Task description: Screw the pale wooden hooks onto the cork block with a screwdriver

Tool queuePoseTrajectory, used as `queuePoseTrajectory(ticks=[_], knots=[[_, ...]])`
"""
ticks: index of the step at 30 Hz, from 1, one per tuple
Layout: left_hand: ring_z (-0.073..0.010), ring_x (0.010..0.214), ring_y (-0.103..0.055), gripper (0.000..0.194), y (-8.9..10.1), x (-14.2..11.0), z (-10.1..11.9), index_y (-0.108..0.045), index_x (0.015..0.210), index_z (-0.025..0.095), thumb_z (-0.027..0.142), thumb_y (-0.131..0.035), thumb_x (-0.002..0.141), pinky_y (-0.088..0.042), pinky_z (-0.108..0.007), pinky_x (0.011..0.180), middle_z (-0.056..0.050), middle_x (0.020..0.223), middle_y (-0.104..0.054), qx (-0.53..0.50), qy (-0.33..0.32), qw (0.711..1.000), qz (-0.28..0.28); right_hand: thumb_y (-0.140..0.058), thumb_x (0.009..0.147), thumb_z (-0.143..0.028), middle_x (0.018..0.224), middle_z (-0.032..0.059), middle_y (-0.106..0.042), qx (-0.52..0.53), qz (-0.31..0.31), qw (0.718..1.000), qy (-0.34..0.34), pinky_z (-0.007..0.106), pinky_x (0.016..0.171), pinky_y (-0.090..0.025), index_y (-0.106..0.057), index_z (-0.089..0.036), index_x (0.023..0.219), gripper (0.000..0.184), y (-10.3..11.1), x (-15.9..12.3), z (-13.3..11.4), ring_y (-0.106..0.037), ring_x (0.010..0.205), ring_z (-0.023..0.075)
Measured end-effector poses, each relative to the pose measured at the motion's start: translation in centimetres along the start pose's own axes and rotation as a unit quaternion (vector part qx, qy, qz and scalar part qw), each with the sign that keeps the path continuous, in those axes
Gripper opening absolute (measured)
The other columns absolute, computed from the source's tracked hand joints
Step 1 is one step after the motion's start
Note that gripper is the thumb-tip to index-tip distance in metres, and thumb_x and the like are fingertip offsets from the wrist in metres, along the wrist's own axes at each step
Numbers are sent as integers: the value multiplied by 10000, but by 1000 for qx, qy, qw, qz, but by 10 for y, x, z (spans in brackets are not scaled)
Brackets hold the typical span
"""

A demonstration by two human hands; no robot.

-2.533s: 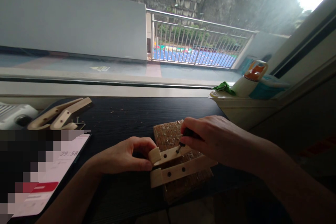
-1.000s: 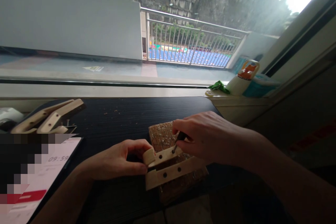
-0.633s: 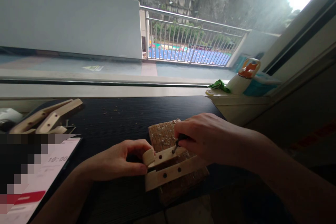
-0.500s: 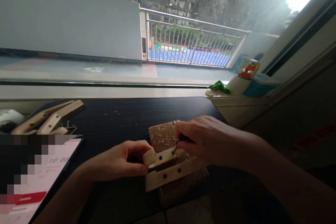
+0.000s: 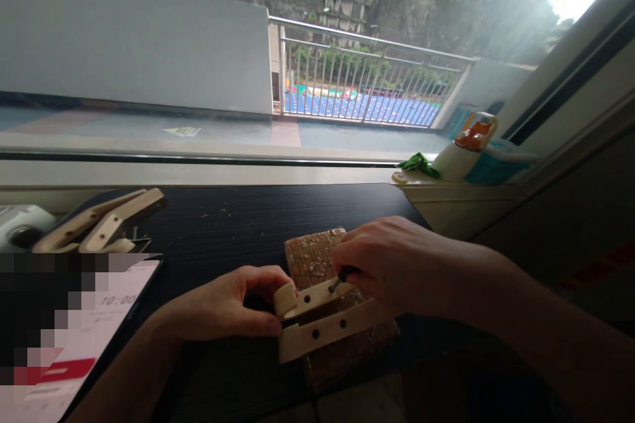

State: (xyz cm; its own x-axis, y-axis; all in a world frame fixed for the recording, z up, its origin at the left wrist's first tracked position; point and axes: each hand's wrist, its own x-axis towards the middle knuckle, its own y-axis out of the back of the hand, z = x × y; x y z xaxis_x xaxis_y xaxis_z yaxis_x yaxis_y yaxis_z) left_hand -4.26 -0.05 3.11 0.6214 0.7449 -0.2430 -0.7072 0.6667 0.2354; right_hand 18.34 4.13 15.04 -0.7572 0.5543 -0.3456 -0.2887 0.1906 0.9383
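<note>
My left hand [image 5: 225, 304] grips the rounded near end of a pale wooden piece [image 5: 318, 296] with drilled holes, thumb and fingers closed on it. A second, similar wooden piece [image 5: 328, 329] lies alongside, just nearer to me. Both rest across a brown, flake-covered block [image 5: 310, 256] on the dark table. My right hand [image 5: 399, 264] is closed around what looks like a screwdriver [image 5: 343, 275], with a dark handle and a thin metal shaft. Its tip meets a hole in the upper wooden piece. My right fingers hide most of the handle and the pieces' far ends.
More wooden pieces [image 5: 106, 225] with holes lie at the table's left, by a white object [image 5: 24, 225]. A partly pixelated screen [image 5: 106, 310] is below them. Small shavings dot the dark table [image 5: 258, 211]. A green cloth [image 5: 419, 164] and white bottle [image 5: 456, 158] stand on the sill.
The view has shifted slightly, moving the scene a little to the right. My right fingers have changed position slightly on the tool, showing more of its dark part. My left hand keeps its grip.
</note>
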Motion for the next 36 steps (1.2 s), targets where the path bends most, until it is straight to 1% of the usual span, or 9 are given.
queuePoseTrajectory(ticks=[4,11,16,19,21,24,29,33,36], knots=[[-199,945,-562,259,-1,0,2,-610,985,187,334,-660,778,-429,-270,844,-2,976,-634,6,7,1000,6,-519,822,-180,727,32,-668,4,10,1000,4,265,567,-286,-638,-177,732,149,-4,4,2,-578,688,154],[-190,932,-561,245,-2,0,2,-607,967,188,352,-653,790,-427,-264,840,-1,963,-628,9,-5,1000,6,-482,842,-237,653,26,-631,-27,44,999,-16,287,522,-221,-624,-185,762,171,-7,2,1,-546,588,154],[-198,948,-562,247,-1,0,2,-606,965,187,355,-652,789,-426,-268,848,-3,975,-631,7,-6,1000,4,-533,780,-222,699,16,-643,-31,56,998,-11,268,506,-210,-584,-196,887,121,-1,0,-2,-548,591,157],[-197,951,-564,244,-2,-1,3,-609,958,188,352,-658,784,-426,-267,855,1,972,-634,9,0,1000,7,-538,774,-154,724,9,-649,-16,29,999,4,255,503,-231,-588,-199,802,74,4,-1,-4,-555,608,146],[-197,955,-565,246,-2,-1,4,-611,962,190,354,-655,784,-427,-268,860,3,975,-637,11,2,1000,7,-530,786,-119,702,12,-644,-17,-3,1000,8,249,501,-240,-593,-187,730,109,7,-1,-6,-550,600,137],[-204,965,-567,258,-2,-1,6,-611,973,188,357,-648,782,-430,-272,864,2,985,-642,13,6,1000,6,-536,804,-120,684,24,-641,-21,-23,999,7,249,503,-243,-615,-168,724,122,9,0,-8,-547,597,133],[-205,963,-567,247,-2,0,5,-606,979,192,342,-640,786,-433,-273,858,4,988,-641,14,11,1000,7,-534,826,-165,675,21,-638,2,23,999,31,266,499,-214,-625,-176,777,104,7,3,-8,-520,564,122],[-196,939,-563,244,-2,-1,2,-603,967,194,356,-642,790,-429,-275,860,6,959,-629,6,-2,1000,8,-485,858,-218,651,33,-626,-7,27,1000,-6,281,501,-208,-625,-162,773,173,4,4,-10,-515,556,129],[-190,927,-562,238,-2,-1,0,-603,959,191,356,-645,792,-426,-273,858,6,949,-626,3,-1,1000,6,-482,833,-213,619,20,-606,-16,47,999,-2,287,490,-187,-624,-170,788,156,3,3,-10,-485,511,124]])
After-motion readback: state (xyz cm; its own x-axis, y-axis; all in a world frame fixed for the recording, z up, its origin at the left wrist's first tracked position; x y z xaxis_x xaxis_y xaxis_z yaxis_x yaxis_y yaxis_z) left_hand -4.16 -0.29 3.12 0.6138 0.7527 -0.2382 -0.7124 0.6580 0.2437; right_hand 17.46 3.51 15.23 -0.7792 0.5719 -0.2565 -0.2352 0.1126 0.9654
